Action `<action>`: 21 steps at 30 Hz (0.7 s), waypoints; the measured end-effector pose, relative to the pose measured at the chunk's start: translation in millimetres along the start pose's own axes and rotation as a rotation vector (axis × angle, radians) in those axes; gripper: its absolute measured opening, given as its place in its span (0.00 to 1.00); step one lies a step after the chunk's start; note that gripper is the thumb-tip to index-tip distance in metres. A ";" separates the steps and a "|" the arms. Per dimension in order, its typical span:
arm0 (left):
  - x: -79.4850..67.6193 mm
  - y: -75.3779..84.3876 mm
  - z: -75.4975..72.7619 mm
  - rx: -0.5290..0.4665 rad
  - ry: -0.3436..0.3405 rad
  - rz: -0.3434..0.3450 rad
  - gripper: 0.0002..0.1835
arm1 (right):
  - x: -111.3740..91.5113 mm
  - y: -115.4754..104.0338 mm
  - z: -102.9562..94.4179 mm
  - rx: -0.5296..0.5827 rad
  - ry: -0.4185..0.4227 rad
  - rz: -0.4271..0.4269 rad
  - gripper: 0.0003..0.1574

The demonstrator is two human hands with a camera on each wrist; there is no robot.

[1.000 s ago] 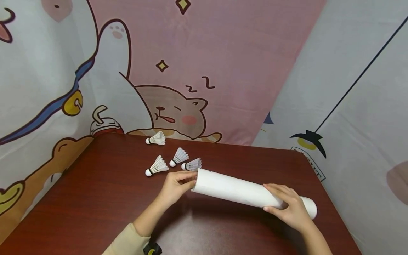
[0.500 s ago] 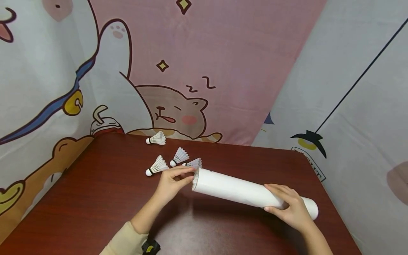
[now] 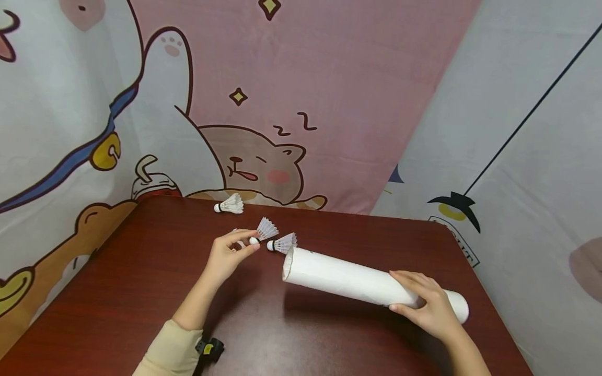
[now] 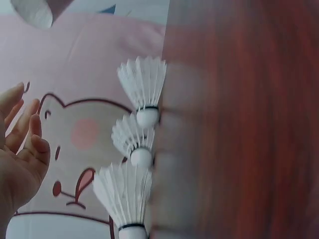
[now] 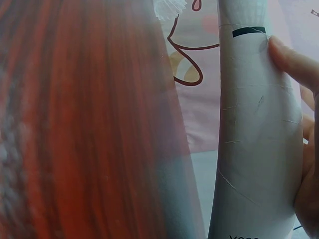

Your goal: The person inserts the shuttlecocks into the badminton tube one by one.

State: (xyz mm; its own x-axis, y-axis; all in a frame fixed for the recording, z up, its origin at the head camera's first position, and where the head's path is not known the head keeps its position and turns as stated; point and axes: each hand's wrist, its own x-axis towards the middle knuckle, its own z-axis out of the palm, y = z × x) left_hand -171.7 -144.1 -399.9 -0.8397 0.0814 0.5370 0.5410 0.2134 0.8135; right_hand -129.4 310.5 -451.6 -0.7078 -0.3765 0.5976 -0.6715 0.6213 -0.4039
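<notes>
A long white shuttlecock tube (image 3: 338, 275) is held tilted over the table, its mouth facing left. My right hand (image 3: 430, 304) grips it near the right end, with the thumb along its side in the right wrist view. My left hand (image 3: 224, 257) hovers in front of the shuttlecocks, fingers loosely bent and nothing between them; the left wrist view shows it apart from them. One shuttlecock (image 3: 267, 228) appears just beyond its fingertips, another (image 3: 284, 243) lies near the tube's mouth. A third shuttlecock (image 4: 124, 194) is mostly hidden behind the left hand in the head view.
Another shuttlecock (image 3: 230, 203) lies at the back edge of the dark red wooden table (image 3: 141, 271). A cartoon-printed cloth (image 3: 357, 104) hangs right behind the table. A black strap device (image 3: 210, 349) sits at the left wrist.
My left hand has drawn away from the tube's mouth and moved left toward the shuttlecocks. My right hand and the tube stay nearly still.
</notes>
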 end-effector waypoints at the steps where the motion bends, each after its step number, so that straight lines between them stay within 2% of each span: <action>1: 0.8 -1.6 -3.3 0.015 -0.001 -0.001 0.13 | -0.1 0.3 -0.2 0.000 -0.001 0.004 0.47; 7: 5.1 -14.8 -20.5 0.115 -0.034 0.003 0.14 | -1.5 2.2 -1.3 0.002 -0.007 0.024 0.47; 14: 13.8 -66.4 -39.6 0.176 -0.095 0.012 0.17 | -0.7 1.6 -2.7 0.005 -0.011 0.032 0.47; 21: 23.2 -85.2 -54.0 0.255 -0.202 -0.039 0.18 | -0.6 0.6 -3.4 0.004 -0.011 0.035 0.46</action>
State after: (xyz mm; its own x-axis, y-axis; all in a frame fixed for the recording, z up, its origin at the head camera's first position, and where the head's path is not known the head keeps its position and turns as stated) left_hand -234.7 -213.0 -444.7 -0.8659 0.2544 0.4307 0.5002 0.4551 0.7367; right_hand -128.7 313.4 -449.8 -0.7335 -0.3618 0.5754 -0.6469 0.6313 -0.4278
